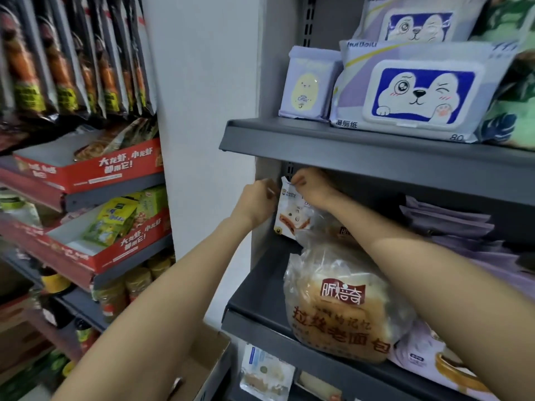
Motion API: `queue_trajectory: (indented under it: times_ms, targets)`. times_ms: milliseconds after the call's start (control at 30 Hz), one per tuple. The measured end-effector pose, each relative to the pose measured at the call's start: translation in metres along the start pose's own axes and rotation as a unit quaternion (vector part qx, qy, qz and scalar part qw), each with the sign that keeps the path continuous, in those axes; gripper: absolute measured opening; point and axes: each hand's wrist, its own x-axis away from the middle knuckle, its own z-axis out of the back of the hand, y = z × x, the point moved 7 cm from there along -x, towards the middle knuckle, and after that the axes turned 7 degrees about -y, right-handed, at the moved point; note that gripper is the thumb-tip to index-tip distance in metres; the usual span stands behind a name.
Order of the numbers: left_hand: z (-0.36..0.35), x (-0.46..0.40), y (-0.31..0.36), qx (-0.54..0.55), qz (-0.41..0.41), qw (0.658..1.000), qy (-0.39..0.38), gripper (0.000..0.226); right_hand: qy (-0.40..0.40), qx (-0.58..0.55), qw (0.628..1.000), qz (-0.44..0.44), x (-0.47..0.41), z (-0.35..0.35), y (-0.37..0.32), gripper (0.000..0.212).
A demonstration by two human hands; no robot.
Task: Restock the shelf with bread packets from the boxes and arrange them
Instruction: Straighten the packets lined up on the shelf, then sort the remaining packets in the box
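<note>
1. Small white bread packet, cartoon toast print, stands upright at the back left of the grey shelf.
2. Large clear-bagged loaf, red label, lies at the shelf front.
3. Cardboard box, open, sits below the shelf.

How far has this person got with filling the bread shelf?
Partly done, it seems. One large bread loaf bag already lies at the front of the grey shelf. In hand: the left hand and right hand pinch the top of a small toast packet, standing it at the back. The cardboard box below suggests more remains, though its contents are hidden.
</note>
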Motion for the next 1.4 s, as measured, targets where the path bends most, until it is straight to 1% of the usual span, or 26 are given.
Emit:
queue_trajectory:
  times_ms: [100, 167, 300, 400, 467, 533, 600, 700, 833, 867, 933, 1033, 1067, 1133, 1200, 1267, 1300, 1333, 1400]
  targets:
    - [0.023, 0.037, -0.005, 0.009, 0.051, 0.998, 0.024, 0.023, -0.002, -0.016, 0.999, 0.051, 0.033, 0.002, -0.027, 0.029]
    - [0.036, 0.065, -0.008, 0.002, 0.086, 0.996, 0.035, 0.020, -0.010, -0.008, 0.996, 0.090, 0.062, -0.001, -0.047, 0.030]
    - [0.058, 0.144, -0.026, -0.006, 0.164, 0.984, 0.076, 0.020, -0.031, 0.002, 0.982, 0.184, 0.122, -0.028, -0.084, 0.027]
    - [0.064, 0.217, -0.055, -0.034, 0.233, 0.967, 0.100, 0.021, -0.072, -0.013, 0.970, 0.232, 0.162, -0.075, -0.104, 0.027]
    - [0.063, 0.262, -0.083, -0.047, 0.295, 0.950, 0.086, 0.020, -0.113, -0.010, 0.963, 0.245, 0.183, -0.117, -0.111, 0.025]
    - [0.057, 0.298, -0.116, -0.027, 0.351, 0.934, 0.062, 0.023, -0.169, 0.002, 0.954, 0.246, 0.200, -0.165, -0.113, 0.024]
    - [0.051, 0.326, -0.153, -0.015, 0.393, 0.918, 0.043, 0.022, -0.223, 0.009, 0.947, 0.232, 0.209, -0.212, -0.109, 0.024]
    - [0.038, 0.347, -0.208, -0.014, 0.428, 0.904, 0.015, 0.021, -0.301, 0.005, 0.934, 0.193, 0.208, -0.283, -0.096, 0.024]
    - [0.010, 0.349, -0.281, -0.024, 0.459, 0.887, -0.048, 0.019, -0.376, -0.002, 0.921, 0.098, 0.190, -0.363, -0.075, 0.029]
    - [0.001, 0.348, -0.299, -0.024, 0.467, 0.881, -0.064, 0.020, -0.391, -0.002, 0.917, 0.078, 0.185, -0.380, -0.069, 0.033]
    - [-0.018, 0.348, -0.332, -0.025, 0.491, 0.866, -0.095, 0.014, -0.412, -0.001, 0.910, 0.043, 0.175, -0.410, -0.058, 0.040]
    - [-0.048, 0.350, -0.384, -0.007, 0.537, 0.835, -0.120, 0.030, -0.435, -0.001, 0.900, -0.017, 0.154, -0.459, -0.037, 0.043]
    - [-0.059, 0.352, -0.400, 0.002, 0.547, 0.828, -0.126, 0.032, -0.441, -0.019, 0.896, -0.042, 0.148, -0.476, -0.030, 0.043]
    - [-0.079, 0.353, -0.432, 0.025, 0.570, 0.811, -0.131, 0.035, -0.456, -0.089, 0.879, -0.108, 0.137, -0.512, -0.014, 0.045]
    - [-0.092, 0.354, -0.458, 0.048, 0.599, 0.789, -0.127, 0.040, -0.462, -0.141, 0.862, -0.152, 0.128, -0.545, -0.001, 0.038]
    - [-0.105, 0.361, -0.482, 0.073, 0.633, 0.762, -0.118, 0.042, -0.478, -0.147, 0.849, -0.171, 0.120, -0.584, 0.012, 0.031]
    - [-0.108, 0.362, -0.491, 0.084, 0.647, 0.750, -0.111, 0.042, -0.484, -0.146, 0.844, -0.181, 0.114, -0.603, 0.016, 0.024]
    - [-0.111, 0.362, -0.500, 0.092, 0.655, 0.743, -0.103, 0.042, -0.482, -0.148, 0.841, -0.200, 0.108, -0.623, 0.024, 0.014]
    - [-0.120, 0.365, -0.517, 0.111, 0.673, 0.726, -0.091, 0.044, -0.473, -0.137, 0.841, -0.224, 0.094, -0.657, 0.037, 0.008]
